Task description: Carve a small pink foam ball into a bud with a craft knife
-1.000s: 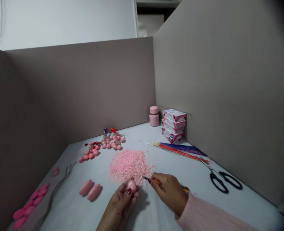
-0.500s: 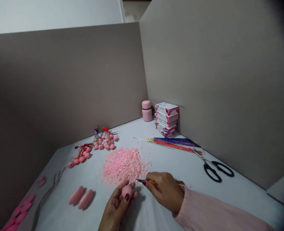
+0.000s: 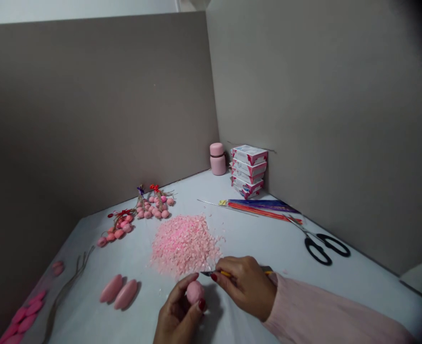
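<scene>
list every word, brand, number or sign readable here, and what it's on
No text is legible.
Stacked boxes: printed marks, too small and blurred to read.
Yellow piece beside the strips: too small to tell.
Pink jar, yellow-handled knife: no lettering visible.

We are seeing a pink flask [image 3: 217, 165] standing just beside a stack of boxes [image 3: 249, 169], while black-handled scissors [image 3: 306, 232] are lying near orange-red strips [image 3: 259, 210] and purple ones [image 3: 264, 204]
</scene>
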Demonstrator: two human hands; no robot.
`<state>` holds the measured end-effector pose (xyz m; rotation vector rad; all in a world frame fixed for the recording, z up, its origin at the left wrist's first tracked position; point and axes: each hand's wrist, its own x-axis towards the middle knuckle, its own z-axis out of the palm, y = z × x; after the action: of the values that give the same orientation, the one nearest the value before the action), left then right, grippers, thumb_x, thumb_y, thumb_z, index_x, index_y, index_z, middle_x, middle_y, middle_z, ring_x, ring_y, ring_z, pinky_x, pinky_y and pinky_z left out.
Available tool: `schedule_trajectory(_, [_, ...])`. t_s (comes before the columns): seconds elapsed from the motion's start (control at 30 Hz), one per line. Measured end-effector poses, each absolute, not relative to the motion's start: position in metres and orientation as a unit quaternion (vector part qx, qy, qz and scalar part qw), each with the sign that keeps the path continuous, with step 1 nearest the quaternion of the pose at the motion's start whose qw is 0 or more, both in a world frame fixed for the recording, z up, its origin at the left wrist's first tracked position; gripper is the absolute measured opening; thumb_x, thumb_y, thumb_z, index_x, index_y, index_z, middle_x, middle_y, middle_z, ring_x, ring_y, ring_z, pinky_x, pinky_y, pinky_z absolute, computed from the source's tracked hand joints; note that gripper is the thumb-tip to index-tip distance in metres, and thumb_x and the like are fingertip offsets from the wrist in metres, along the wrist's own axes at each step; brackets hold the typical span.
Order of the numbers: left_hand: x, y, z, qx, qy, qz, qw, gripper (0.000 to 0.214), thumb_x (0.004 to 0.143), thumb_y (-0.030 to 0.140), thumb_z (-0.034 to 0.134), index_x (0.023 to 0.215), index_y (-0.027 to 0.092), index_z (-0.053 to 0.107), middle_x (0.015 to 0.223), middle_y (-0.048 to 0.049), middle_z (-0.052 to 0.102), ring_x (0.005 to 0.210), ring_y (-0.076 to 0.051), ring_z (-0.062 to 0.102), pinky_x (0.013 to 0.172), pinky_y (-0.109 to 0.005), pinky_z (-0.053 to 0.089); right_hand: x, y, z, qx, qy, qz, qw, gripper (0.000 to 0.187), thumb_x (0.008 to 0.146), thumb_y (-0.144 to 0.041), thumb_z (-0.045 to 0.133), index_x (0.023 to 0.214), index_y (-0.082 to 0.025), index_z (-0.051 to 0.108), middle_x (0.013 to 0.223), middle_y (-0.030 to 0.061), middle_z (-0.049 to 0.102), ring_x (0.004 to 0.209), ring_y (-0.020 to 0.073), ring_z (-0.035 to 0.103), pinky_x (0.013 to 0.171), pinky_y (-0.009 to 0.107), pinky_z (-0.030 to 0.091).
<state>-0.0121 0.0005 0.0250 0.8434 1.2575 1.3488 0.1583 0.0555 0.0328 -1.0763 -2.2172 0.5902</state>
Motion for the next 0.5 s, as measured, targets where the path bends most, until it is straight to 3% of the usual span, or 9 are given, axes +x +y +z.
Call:
schedule_trajectory(0.2, [-0.010,-0.004,0.022,0.404,0.556,0.533,0.493,0.036,0.066,0.041,0.071,0.092,0.018,0.062,0.073,-0.0010,0.065,0.062,-0.016,0.056,0.055,-0.026,0.046,0.156,0.049,0.035,-0.332,-0.850,0.240,0.332,0.024,0.089,-0.028,0.042,0.071,-0.019,0.055,0.064,-0.0009,0.058,0.058,0.0111,0.053,0.056,0.022,0.033])
schedule_trajectory(0.33, [-0.010,-0.006,0.016,0.460,0.542,0.509,0.487,0.027,0.074,0.043,0.062,0.090,0.022,0.056,0.060,0.0058,0.054,0.050,-0.012,0.048,0.048,-0.023,0.040,0.153,0.041,0.034,-0.315,-0.872,0.221,0.303,0.023,0.087,-0.030,0.045,0.069,-0.019,0.054,0.062,-0.0011,0.057,0.056,0.0114,0.052,0.054,0.023,0.032])
schedule_trajectory(0.4, [-0.010,-0.007,0.013,0.485,0.560,0.493,0.456,0.029,0.076,0.045,0.059,0.092,0.022,0.056,0.064,0.0040,0.057,0.056,-0.015,0.053,0.056,-0.026,0.044,0.151,0.039,0.032,-0.321,-0.880,0.203,0.284,0.023,0.086,-0.032,0.046,0.069,-0.019,0.054,0.062,-0.0011,0.058,0.056,0.0119,0.053,0.054,0.023,0.031])
schedule_trajectory(0.5, [-0.010,-0.008,0.009,0.501,0.573,0.486,0.430,0.039,0.076,0.049,0.055,0.104,0.021,0.055,0.087,-0.0039,0.067,0.083,-0.023,0.061,0.077,-0.031,0.045,0.149,0.039,0.030,-0.328,-0.889,0.181,0.264,0.023,0.087,-0.032,0.045,0.070,-0.020,0.054,0.065,-0.0008,0.059,0.059,0.0126,0.055,0.055,0.024,0.031])
